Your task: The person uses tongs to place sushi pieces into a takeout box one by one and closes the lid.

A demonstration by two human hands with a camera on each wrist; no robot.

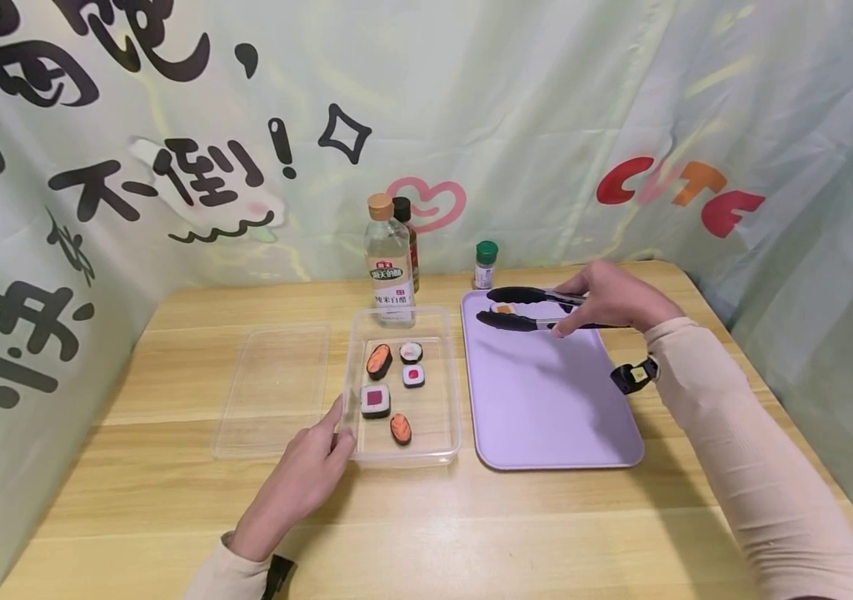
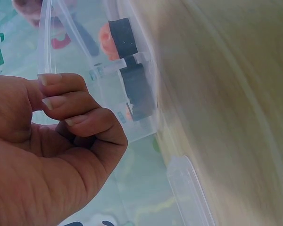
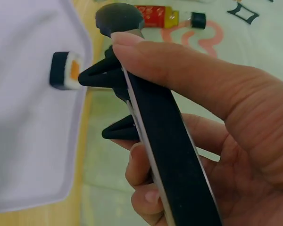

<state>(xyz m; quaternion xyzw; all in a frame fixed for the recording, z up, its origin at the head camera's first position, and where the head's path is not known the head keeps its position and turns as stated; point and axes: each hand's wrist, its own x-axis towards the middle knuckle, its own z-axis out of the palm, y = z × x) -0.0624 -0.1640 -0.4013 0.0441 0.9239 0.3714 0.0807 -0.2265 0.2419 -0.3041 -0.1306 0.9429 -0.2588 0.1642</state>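
Observation:
My right hand [image 1: 606,298] grips black-handled tongs [image 3: 160,122] above the far end of a lilac tray [image 1: 554,400]. A sushi roll with an orange centre [image 3: 61,70] is on that tray; in the head view it shows between the tongs' two parted black tips. My left hand [image 1: 311,460] holds the near left side of a clear plastic container [image 1: 458,417], its fingers [image 2: 66,101] curled at the rim. Inside are two salmon-topped sushi pieces [image 1: 379,361], a large roll with a dark red centre [image 1: 375,401] and two smaller rolls [image 1: 411,352].
A clear lid [image 1: 272,392] lies left of the container on the wooden table [image 1: 516,533]. Behind the container stand a clear bottle with an orange cap [image 1: 389,258] and a dark-capped bottle [image 1: 415,250]. A green-capped shaker [image 1: 485,265] stands behind the tray, before a printed curtain [image 1: 531,100].

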